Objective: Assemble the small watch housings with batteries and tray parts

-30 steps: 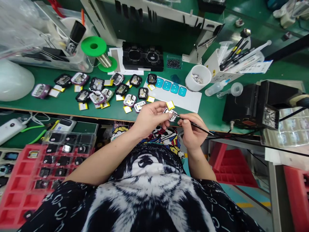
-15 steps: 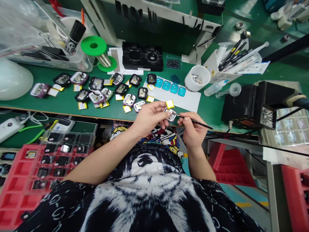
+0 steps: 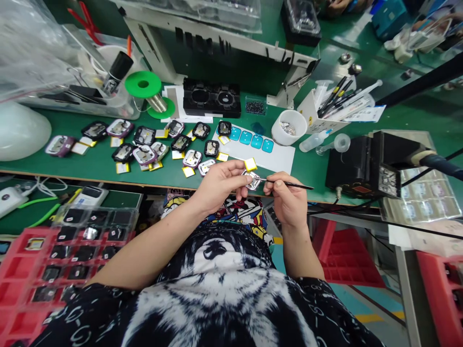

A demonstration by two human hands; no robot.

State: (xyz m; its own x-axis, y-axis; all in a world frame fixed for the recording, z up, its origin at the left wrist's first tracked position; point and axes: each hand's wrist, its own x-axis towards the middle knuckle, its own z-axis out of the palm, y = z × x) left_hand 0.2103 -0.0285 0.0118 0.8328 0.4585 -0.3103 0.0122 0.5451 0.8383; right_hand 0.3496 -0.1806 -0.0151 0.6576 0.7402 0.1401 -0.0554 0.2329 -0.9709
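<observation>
A bare strip of tabletop (image 3: 79, 166) runs along the near edge at left, before the crowded watch cases (image 3: 144, 153). Another gap lies between the white sheet (image 3: 280, 156) and black station (image 3: 347, 161); the right hand's (image 3: 289, 202) slim tool (image 3: 299, 185) juts into its mouth. Toward the far edge, the spool (image 3: 135, 88), black fixture (image 3: 213, 109) and white cup (image 3: 284, 137) stand in the way.

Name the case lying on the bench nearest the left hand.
The white case beside the left hand; the other bench cases lie farther left or back.
</observation>
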